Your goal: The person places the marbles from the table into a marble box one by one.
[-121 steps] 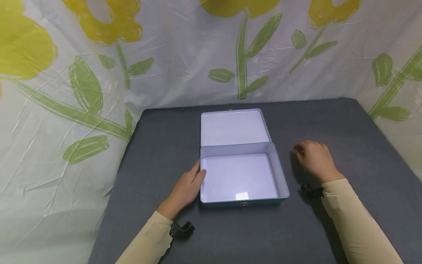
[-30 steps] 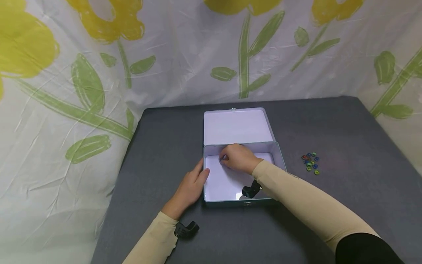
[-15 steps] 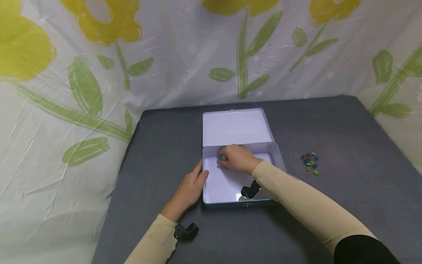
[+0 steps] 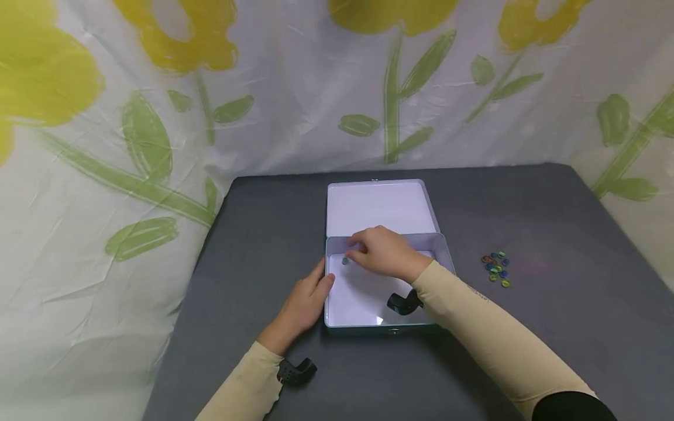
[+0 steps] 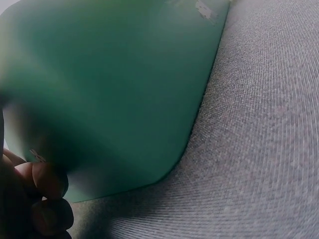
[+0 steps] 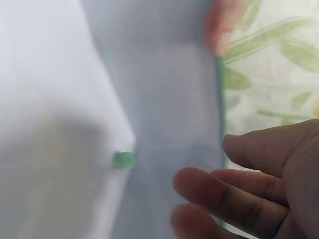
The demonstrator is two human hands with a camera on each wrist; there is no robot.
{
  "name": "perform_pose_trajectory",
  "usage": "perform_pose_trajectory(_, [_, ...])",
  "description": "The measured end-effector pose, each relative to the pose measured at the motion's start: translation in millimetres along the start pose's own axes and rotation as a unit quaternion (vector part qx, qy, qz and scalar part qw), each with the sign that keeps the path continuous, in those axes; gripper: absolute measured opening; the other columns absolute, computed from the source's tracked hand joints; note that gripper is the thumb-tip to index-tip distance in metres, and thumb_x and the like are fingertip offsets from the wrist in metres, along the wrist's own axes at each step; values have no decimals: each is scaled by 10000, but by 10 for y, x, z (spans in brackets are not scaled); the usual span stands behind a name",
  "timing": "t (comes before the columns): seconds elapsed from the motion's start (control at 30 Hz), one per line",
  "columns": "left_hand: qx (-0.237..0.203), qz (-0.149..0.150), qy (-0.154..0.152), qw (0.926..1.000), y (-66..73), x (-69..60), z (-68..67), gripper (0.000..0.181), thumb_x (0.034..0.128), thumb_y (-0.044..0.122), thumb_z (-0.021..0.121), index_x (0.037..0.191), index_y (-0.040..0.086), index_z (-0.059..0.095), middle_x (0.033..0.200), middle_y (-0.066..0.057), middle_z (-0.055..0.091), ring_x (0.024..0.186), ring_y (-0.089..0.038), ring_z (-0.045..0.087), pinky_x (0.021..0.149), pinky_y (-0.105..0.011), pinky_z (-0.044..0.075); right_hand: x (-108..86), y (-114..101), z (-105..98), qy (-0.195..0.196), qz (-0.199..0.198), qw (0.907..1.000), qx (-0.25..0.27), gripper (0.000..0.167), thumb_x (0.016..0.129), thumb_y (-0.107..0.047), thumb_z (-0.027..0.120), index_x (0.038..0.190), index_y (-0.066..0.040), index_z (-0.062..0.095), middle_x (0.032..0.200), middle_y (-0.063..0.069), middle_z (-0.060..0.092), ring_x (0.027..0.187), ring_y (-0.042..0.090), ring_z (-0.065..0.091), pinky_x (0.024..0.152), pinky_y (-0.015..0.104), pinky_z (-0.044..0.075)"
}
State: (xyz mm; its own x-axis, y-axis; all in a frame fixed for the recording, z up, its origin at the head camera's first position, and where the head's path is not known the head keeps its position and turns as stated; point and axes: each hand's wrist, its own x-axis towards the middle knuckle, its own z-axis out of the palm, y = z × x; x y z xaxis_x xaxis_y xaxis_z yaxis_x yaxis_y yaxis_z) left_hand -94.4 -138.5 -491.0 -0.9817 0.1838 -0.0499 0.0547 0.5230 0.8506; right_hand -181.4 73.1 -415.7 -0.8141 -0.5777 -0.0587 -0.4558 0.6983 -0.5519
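Observation:
A tin box (image 4: 337,304), white inside and green outside, lies with its lid (image 4: 376,204) folded back. My left hand (image 4: 301,304) holds the box's left wall, its thumb over the rim. In the left wrist view, curled fingers (image 5: 47,181) show at the green side. My right hand (image 4: 384,254) hovers inside the box near the back left corner, thumb and fingers apart with nothing between them. Just beyond the fingertips a small green round piece (image 4: 344,261) rests on the box floor; in the right wrist view that green piece (image 6: 124,160) is blurred, beside the wall.
Several small round pieces (image 4: 496,269) in blue, green, yellow and red lie loosely grouped on the dark grey tabletop (image 4: 553,234), right of the box. A white cloth (image 4: 284,105) with yellow flowers hangs behind and along the sides.
Four seconds ago my right hand was at the right of the box; then it moved inside with a small piece. Its fingers have parted and the green piece is let go. My left hand stays put.

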Motion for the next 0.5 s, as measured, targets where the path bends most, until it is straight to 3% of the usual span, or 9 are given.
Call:
perform_pose_trajectory(0.37, [-28,133,21,9999,-27,-4,28,622,1114,383,428,1645,70,347,1457,-204,611,1310,-303,599,1116,-541,449,-208,-26,-212,269,-151,9995,9,249,1000,-224,720,1146,-34,790,739,-59,693,606,89,563,605,297,486])
perform_pose_trajectory(0.5, [-13,176,65,9998,-28,1,21,618,1112,359,431,1643,56,341,1504,-209,565,1362,-312,561,1143,-545,425,-297,9,-314,361,-41,9993,96,243,998,-220,721,1147,-42,791,743,-59,684,589,102,537,601,308,469])
